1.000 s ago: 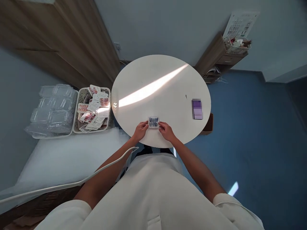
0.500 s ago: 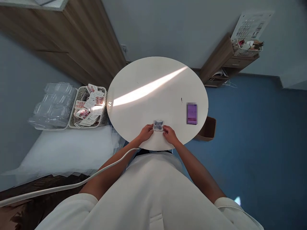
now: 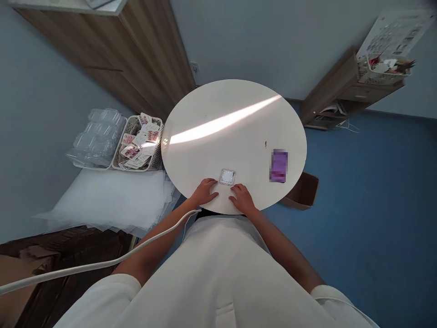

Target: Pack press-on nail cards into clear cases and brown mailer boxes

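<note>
A small square clear plastic case [image 3: 227,176] lies on the white oval table [image 3: 218,150], close to its front edge. Its upper face now looks mostly white, with a small dark patch near one corner. Left of the case, my left hand [image 3: 205,191] rests on the table with thumb and fingers apart, holding nothing. My right hand [image 3: 243,199] is at the lower right of the case, fingers spread. Its fingertips come close to the case's edge; whether they touch it I cannot tell.
A blurred purple rectangle [image 3: 279,166] lies at the right of the table, near a small dark bit [image 3: 266,144]. Left stand a basket of printed cards [image 3: 139,143] and stacked clear boxes [image 3: 99,134]. A cardboard box [image 3: 302,191] sits on the floor; a white cable [image 3: 112,263] crosses my left arm.
Both hands have let go of the case and drawn apart from it. Its dark patterned face is replaced by a white one, and it sits slightly rotated. The camera view has shifted.
</note>
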### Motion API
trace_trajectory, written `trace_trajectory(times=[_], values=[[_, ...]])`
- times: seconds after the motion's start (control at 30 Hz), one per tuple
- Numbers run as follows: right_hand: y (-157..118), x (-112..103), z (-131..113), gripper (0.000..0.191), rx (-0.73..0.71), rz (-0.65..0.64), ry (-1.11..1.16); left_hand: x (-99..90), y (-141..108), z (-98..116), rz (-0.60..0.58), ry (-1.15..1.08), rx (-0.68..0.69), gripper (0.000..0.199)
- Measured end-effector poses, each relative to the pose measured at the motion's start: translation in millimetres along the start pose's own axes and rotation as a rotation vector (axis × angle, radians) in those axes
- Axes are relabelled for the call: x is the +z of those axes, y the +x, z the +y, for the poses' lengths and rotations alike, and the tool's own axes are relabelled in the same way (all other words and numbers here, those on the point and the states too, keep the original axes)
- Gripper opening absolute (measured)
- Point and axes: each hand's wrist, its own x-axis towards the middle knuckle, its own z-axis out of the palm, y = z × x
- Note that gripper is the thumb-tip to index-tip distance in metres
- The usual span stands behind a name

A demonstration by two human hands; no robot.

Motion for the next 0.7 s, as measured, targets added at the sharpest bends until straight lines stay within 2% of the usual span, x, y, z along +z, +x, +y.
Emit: trace_trajectory(times=[0.07, 0.13, 0.27, 0.37, 0.53, 0.63, 0.7], values=[[-9, 3, 0, 0.040, -0.050, -0.060, -0.134, -5.4, -10, -10, -0.078, 0.082, 0.080, 0.051], [-15, 8, -1, 0.037, -0.075, -0.067, -0.229, -8.0, -16, -19, -0.131, 0.148, 0.133, 0.051], [-18, 17, -4, 0.017, -0.051, -0.014, -0.333, -7.9, -19, -27, -0.135, 0.205, 0.210, 0.049], [-15, 17, -7, 0.019, -0.008, 0.018, -0.346, -8.8, -17, -27, -0.108, 0.238, 0.257, 0.048], [-19, 11, -10, 0.020, 0.018, 0.000, -0.278, -10.9, -12, -37, -0.101, 0.287, 0.324, 0.025], [-32, 12, -12, 0.021, 0.016, 0.013, -0.254, -8.9, -12, -45, -0.090, 0.256, 0.326, 0.027], [-41, 15, -13, 0.039, 0.027, 0.045, -0.250, -8.0, -14, -49, -0.089, 0.206, 0.331, 0.027]])
